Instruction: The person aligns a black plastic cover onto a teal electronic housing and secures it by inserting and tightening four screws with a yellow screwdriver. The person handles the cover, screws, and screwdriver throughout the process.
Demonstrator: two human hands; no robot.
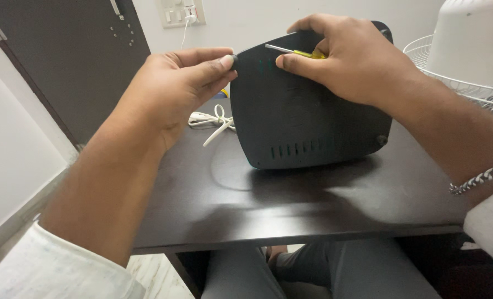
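A dark green plastic appliance [307,119] stands on its edge on the dark table [290,205], its flat underside with vent slots facing me. My right hand [349,58] curls over its top edge and also holds a yellow-handled screwdriver [296,52] against it. My left hand [182,88] pinches the upper left corner of the appliance between thumb and fingers.
A coiled white cable [213,122] lies on the table behind my left hand. A white fan with a wire grille [468,61] stands at the right. A dark door [75,61] and a wall socket panel [181,12] are at the back. My knees show under the table.
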